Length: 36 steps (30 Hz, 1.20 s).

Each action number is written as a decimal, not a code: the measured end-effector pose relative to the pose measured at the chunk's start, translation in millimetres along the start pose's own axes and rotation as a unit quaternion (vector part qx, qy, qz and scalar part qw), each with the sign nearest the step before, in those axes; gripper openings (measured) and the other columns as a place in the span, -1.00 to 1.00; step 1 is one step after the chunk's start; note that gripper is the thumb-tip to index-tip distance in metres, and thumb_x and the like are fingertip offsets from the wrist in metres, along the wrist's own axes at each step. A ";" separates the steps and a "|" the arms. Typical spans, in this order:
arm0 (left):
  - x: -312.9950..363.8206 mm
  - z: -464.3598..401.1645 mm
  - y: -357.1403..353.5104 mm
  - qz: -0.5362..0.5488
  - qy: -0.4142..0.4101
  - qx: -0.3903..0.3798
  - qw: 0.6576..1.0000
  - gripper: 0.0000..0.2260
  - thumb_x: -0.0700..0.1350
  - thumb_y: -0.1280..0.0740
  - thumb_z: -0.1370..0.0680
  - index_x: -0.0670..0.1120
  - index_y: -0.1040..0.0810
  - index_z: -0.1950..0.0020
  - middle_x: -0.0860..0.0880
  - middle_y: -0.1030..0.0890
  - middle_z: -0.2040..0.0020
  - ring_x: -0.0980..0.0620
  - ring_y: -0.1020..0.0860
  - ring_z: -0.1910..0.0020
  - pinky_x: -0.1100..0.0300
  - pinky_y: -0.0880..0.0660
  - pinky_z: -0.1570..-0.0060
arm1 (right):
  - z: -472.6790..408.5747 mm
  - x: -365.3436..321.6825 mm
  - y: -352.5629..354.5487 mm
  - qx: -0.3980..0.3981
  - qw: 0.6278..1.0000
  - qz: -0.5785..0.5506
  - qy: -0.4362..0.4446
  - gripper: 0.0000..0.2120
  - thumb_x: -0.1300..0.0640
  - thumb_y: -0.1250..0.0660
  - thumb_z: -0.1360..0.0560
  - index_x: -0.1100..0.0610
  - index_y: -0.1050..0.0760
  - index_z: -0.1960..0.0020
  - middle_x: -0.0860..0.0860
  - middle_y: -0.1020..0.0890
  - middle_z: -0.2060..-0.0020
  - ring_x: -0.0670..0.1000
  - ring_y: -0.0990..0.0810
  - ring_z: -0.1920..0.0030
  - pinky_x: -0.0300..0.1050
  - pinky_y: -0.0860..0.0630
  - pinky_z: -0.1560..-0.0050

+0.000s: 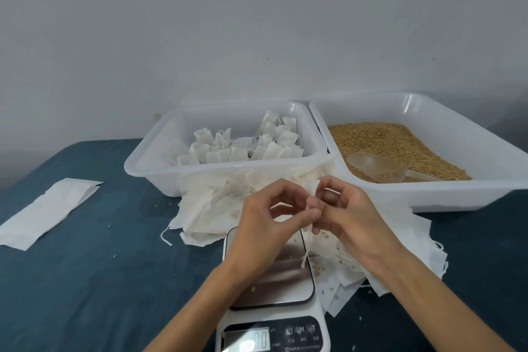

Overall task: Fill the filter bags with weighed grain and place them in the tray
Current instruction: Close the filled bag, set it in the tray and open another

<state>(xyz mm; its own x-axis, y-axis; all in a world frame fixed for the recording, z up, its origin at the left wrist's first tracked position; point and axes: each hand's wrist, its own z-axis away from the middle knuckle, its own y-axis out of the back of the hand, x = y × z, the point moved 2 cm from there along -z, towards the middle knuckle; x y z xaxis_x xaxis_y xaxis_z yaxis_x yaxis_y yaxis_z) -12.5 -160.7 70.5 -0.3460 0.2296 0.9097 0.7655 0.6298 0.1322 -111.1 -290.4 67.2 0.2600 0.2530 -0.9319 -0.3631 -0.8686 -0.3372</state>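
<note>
From the head view, both hands pinch one filter bag above the scale: left hand, right hand. It probably holds grain (hard to see); draw the string evenly, then carry it to the far-left tray.

Soft even light, wide-angle edge distortion

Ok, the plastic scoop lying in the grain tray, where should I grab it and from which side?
Probably by the handle. The scoop lies flat on the grain, its bowl pointing left and its handle running right along the tray's near wall. Coming from above on the right with the right hand looks easiest.
</note>
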 end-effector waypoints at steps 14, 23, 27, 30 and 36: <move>1.2 -1.8 1.6 0.087 0.027 -0.007 0.996 -0.92 -0.16 -0.53 -0.54 -0.16 -0.71 0.04 -0.13 -0.72 0.14 -0.07 -0.68 0.13 0.11 -0.61 0.03 | -0.6 -4.8 0.9 -0.011 0.999 -0.043 0.021 -0.74 0.27 -0.47 -0.37 0.07 -0.42 0.34 0.09 -0.52 0.38 0.05 -0.55 0.39 -0.15 -0.57 0.35; -3.5 -5.1 6.7 0.195 0.084 0.048 0.976 -0.92 -0.21 -0.50 -0.53 -0.21 -0.66 0.08 -0.11 -0.64 0.13 -0.05 -0.60 0.12 0.08 -0.59 0.00 | 1.7 -2.1 1.5 0.041 0.993 0.053 0.095 -0.81 0.27 -0.44 -0.48 0.16 -0.45 0.21 0.05 -0.52 0.29 0.03 -0.52 0.28 -0.10 -0.59 0.31; -4.0 -7.4 11.7 0.195 0.090 0.092 0.972 -0.95 -0.25 -0.48 -0.55 -0.18 -0.65 0.10 -0.09 -0.62 0.12 -0.03 -0.56 0.10 0.10 -0.56 0.00 | 6.4 1.4 -3.1 0.080 0.919 0.308 0.232 -0.86 0.28 -0.36 -0.60 0.10 -0.66 0.00 -0.05 -0.59 0.12 0.02 -0.61 0.13 -0.08 -0.62 0.30; -2.5 -3.5 8.7 0.116 0.061 0.076 0.988 -0.94 -0.24 -0.47 -0.57 -0.15 -0.66 0.11 -0.04 -0.62 0.17 0.04 -0.55 0.17 0.21 -0.53 0.04 | 6.8 7.1 -4.7 0.097 0.896 0.372 0.223 -0.86 0.21 -0.39 -0.59 0.04 -0.70 -0.05 -0.08 -0.59 0.09 0.05 -0.64 0.12 0.01 -0.63 0.22; -3.3 -1.4 3.6 0.038 0.040 0.066 0.996 -0.92 -0.14 -0.53 -0.54 -0.13 -0.72 0.11 -0.04 -0.65 0.00 -0.15 -0.62 -0.02 -0.02 -0.55 -0.05 | 5.8 1.1 -6.5 0.060 0.960 0.236 0.140 -0.76 -0.10 -0.42 -0.55 0.07 -0.69 0.06 0.00 -0.63 0.11 0.00 -0.64 0.12 -0.17 -0.57 0.08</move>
<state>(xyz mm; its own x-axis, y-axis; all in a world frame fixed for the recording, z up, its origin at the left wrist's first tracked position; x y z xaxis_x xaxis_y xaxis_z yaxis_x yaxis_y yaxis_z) -7.9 -160.3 68.6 -0.2417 0.2231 0.9443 0.7074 0.7067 0.0141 -113.6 -282.0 67.5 0.2661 -0.2959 -0.9174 -0.5951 -0.7991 0.0851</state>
